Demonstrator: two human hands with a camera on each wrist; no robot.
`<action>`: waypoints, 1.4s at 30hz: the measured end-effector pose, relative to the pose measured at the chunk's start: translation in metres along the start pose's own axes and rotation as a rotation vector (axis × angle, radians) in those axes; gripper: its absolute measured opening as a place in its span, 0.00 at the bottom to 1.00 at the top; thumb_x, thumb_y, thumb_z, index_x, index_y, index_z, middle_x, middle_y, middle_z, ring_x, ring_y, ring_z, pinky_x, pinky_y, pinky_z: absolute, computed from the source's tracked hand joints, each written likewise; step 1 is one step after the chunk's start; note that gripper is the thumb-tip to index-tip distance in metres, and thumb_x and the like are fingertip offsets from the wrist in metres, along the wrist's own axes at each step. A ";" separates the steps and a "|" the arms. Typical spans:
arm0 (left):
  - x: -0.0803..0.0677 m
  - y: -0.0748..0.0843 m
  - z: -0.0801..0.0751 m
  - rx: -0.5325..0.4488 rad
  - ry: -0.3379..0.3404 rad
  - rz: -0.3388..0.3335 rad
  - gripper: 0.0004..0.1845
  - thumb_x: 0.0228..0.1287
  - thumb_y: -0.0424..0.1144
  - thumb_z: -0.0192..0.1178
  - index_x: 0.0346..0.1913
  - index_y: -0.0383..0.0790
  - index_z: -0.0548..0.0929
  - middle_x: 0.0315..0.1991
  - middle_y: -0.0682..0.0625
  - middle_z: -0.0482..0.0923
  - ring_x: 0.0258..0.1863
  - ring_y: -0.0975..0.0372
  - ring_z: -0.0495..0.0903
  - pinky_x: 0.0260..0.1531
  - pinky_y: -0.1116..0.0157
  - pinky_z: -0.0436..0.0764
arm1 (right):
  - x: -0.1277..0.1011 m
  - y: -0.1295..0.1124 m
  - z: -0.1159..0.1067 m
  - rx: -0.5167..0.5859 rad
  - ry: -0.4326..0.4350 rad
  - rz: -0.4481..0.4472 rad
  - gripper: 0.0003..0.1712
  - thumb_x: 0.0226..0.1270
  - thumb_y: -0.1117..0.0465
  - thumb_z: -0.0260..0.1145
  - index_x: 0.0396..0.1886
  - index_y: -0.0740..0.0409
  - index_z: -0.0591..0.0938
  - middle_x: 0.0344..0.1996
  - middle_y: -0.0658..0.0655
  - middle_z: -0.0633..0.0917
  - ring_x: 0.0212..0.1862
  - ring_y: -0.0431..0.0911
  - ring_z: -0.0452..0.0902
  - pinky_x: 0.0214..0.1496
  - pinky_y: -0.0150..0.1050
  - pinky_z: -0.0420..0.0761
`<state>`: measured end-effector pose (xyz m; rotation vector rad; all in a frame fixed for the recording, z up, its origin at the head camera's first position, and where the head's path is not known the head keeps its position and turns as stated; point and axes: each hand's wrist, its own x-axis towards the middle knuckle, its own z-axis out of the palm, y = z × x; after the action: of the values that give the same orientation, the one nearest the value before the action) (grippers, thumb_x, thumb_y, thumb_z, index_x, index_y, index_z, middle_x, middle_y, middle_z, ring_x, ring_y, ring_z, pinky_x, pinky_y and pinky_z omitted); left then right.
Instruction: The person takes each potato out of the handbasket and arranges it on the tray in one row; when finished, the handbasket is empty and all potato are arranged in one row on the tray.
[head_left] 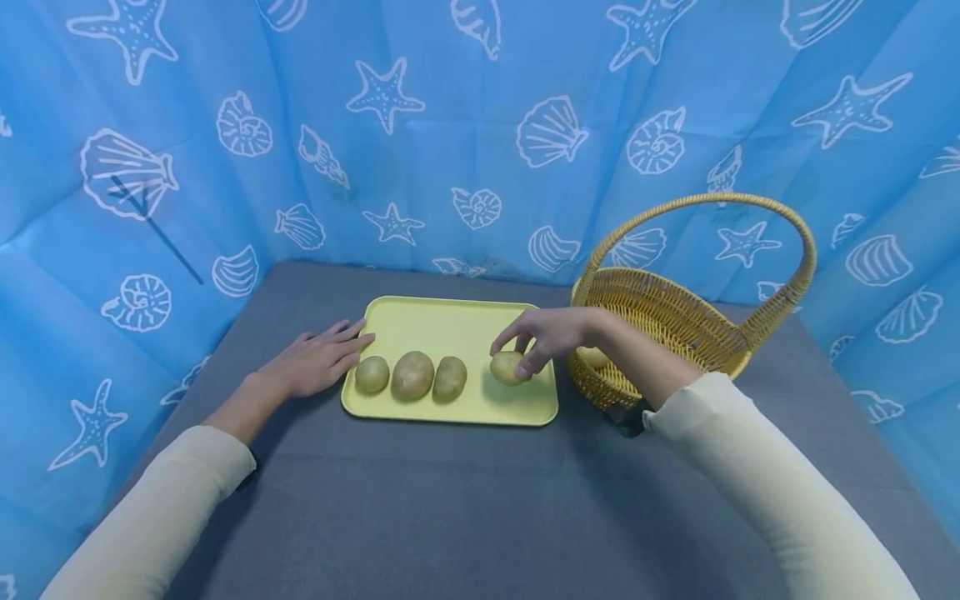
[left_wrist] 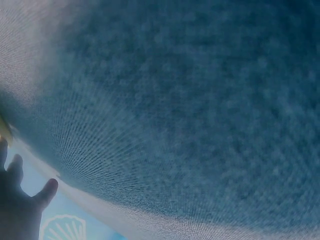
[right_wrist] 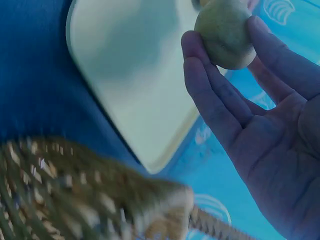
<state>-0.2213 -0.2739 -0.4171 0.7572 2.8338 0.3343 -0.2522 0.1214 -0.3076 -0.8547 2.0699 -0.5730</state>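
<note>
A potato [head_left: 507,367] is pinched between the thumb and fingers of my right hand [head_left: 551,333], over the right part of a yellow tray [head_left: 435,312]. In the right wrist view the same potato [right_wrist: 225,35] shows between the fingertips, with the tray beyond. My left hand [head_left: 318,360] lies with fingers extended at the tray's left edge and holds nothing. Along the tray's near left side sit a small round potato [head_left: 372,375], a larger potato [head_left: 412,376] and an oval one [head_left: 450,379]. The left wrist view mostly shows grey cloth, with part of my left hand [left_wrist: 20,200].
A wicker basket [head_left: 660,300] with a tall arched handle stands right of the tray, under my right forearm. Inside it a potato [head_left: 594,357] is partly visible. Grey cloth [head_left: 450,508] covers the table; a blue shell-patterned curtain [head_left: 450,150] hangs behind.
</note>
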 end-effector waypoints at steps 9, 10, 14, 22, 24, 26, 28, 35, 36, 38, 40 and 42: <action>0.001 0.001 -0.002 -0.009 0.001 0.004 0.27 0.82 0.47 0.40 0.79 0.48 0.59 0.79 0.44 0.49 0.77 0.42 0.47 0.65 0.30 0.49 | 0.029 0.002 0.022 0.048 -0.016 -0.047 0.26 0.70 0.67 0.66 0.66 0.69 0.73 0.54 0.72 0.81 0.56 0.56 0.81 0.55 0.42 0.81; 0.001 0.001 -0.003 -0.011 -0.001 0.003 0.27 0.82 0.47 0.40 0.79 0.48 0.59 0.79 0.44 0.49 0.77 0.42 0.46 0.65 0.30 0.49 | 0.031 0.002 0.024 0.030 -0.011 -0.059 0.26 0.69 0.68 0.66 0.65 0.69 0.73 0.53 0.71 0.82 0.57 0.55 0.80 0.54 0.41 0.81; 0.001 0.001 -0.004 -0.017 -0.003 -0.001 0.27 0.82 0.47 0.40 0.79 0.48 0.59 0.80 0.44 0.48 0.77 0.41 0.46 0.65 0.30 0.48 | 0.036 0.001 0.029 0.017 0.000 -0.079 0.26 0.69 0.66 0.67 0.65 0.67 0.75 0.52 0.69 0.83 0.57 0.54 0.80 0.54 0.40 0.80; -0.001 0.002 -0.004 -0.026 -0.009 -0.007 0.27 0.82 0.47 0.40 0.79 0.48 0.59 0.80 0.44 0.48 0.77 0.42 0.45 0.65 0.30 0.47 | 0.041 0.003 0.033 0.037 0.010 -0.071 0.21 0.69 0.66 0.67 0.60 0.65 0.78 0.51 0.66 0.84 0.54 0.50 0.81 0.53 0.39 0.80; -0.001 0.003 -0.004 -0.027 -0.011 -0.008 0.27 0.82 0.47 0.41 0.79 0.48 0.59 0.80 0.44 0.48 0.77 0.42 0.45 0.65 0.30 0.47 | 0.041 0.005 0.033 0.037 0.016 -0.070 0.21 0.69 0.67 0.66 0.60 0.66 0.78 0.51 0.67 0.84 0.55 0.51 0.81 0.54 0.39 0.80; -0.001 0.003 -0.004 -0.028 -0.012 -0.009 0.27 0.82 0.46 0.41 0.79 0.48 0.59 0.80 0.44 0.48 0.77 0.41 0.45 0.65 0.30 0.47 | 0.041 0.006 0.032 0.035 0.021 -0.072 0.20 0.70 0.68 0.65 0.60 0.67 0.78 0.51 0.68 0.84 0.55 0.52 0.82 0.54 0.39 0.80; -0.001 0.003 -0.004 -0.027 -0.013 -0.007 0.27 0.82 0.46 0.40 0.79 0.47 0.59 0.79 0.44 0.48 0.77 0.41 0.46 0.65 0.30 0.48 | 0.040 0.007 0.031 0.054 0.020 -0.064 0.20 0.70 0.70 0.64 0.60 0.68 0.77 0.51 0.70 0.84 0.54 0.54 0.82 0.54 0.40 0.81; 0.000 0.003 -0.002 -0.011 -0.010 -0.004 0.27 0.82 0.47 0.40 0.78 0.47 0.59 0.79 0.44 0.49 0.77 0.41 0.46 0.65 0.30 0.49 | 0.039 0.008 0.031 0.124 -0.001 -0.029 0.22 0.70 0.71 0.63 0.62 0.69 0.74 0.52 0.72 0.82 0.53 0.54 0.83 0.54 0.40 0.81; 0.000 0.003 -0.002 -0.009 -0.009 -0.002 0.27 0.82 0.46 0.40 0.78 0.47 0.60 0.79 0.44 0.49 0.77 0.41 0.46 0.65 0.30 0.49 | 0.039 0.008 0.031 0.126 -0.002 -0.026 0.22 0.70 0.70 0.63 0.63 0.69 0.74 0.53 0.71 0.82 0.53 0.53 0.83 0.54 0.40 0.81; 0.000 0.003 -0.002 -0.008 -0.007 0.002 0.27 0.82 0.46 0.40 0.78 0.47 0.60 0.79 0.43 0.49 0.77 0.41 0.47 0.65 0.30 0.49 | 0.038 0.008 0.031 0.127 -0.007 -0.027 0.23 0.70 0.70 0.64 0.63 0.69 0.74 0.53 0.71 0.82 0.53 0.52 0.83 0.55 0.40 0.81; 0.000 0.003 -0.002 -0.008 -0.006 0.006 0.27 0.82 0.46 0.40 0.78 0.47 0.60 0.79 0.43 0.49 0.77 0.41 0.47 0.64 0.30 0.50 | 0.038 0.008 0.031 0.128 -0.005 -0.027 0.23 0.70 0.70 0.64 0.63 0.69 0.74 0.53 0.71 0.82 0.53 0.52 0.83 0.55 0.41 0.80; 0.000 0.003 -0.002 -0.012 -0.005 0.004 0.27 0.82 0.46 0.40 0.78 0.47 0.60 0.79 0.43 0.49 0.77 0.41 0.47 0.65 0.30 0.49 | 0.038 0.008 0.031 0.128 -0.001 -0.028 0.23 0.70 0.70 0.63 0.63 0.69 0.74 0.53 0.71 0.82 0.53 0.54 0.83 0.55 0.41 0.81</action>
<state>-0.2203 -0.2722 -0.4145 0.7608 2.8238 0.3494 -0.2468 0.0960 -0.3497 -0.8099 1.9996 -0.7125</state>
